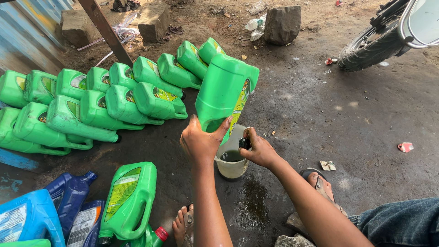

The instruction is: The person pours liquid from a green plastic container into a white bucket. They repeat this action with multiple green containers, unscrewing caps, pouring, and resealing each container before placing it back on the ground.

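Left hand (200, 142) grips a green plastic jug (225, 91) near its lower end, thumb on one side, fingers wrapped on the other. Jug is upside down, tilted, mouth pointing down into a small white cup (232, 168) on the ground. Right hand (257, 148) is pinched closed on a small black cap (244, 143), held at the cup's rim just beside the jug's mouth. Cup holds dark liquid; its level sits well below the rim. Can't tell if liquid is pouring at this moment. Dark wet stain (250, 201) on the ground just in front of the cup.

To the left, a row of green jugs (109, 100) lies on its sides in two tiers, stacked close, touching each other. Nearer bottom left, another green jug (129, 199) lies apart from the row, next to blue jugs (50, 212). A red-capped green bottle (156, 237) sits at the bottom edge. Bare foot (183, 225) below the left arm; sandalled foot (320, 185) under the right forearm. Motorcycle tyre (370, 45) top right, well apart. Stone blocks (282, 24) at the top, far from the hands. Ground is dark, oily concrete (356, 128).
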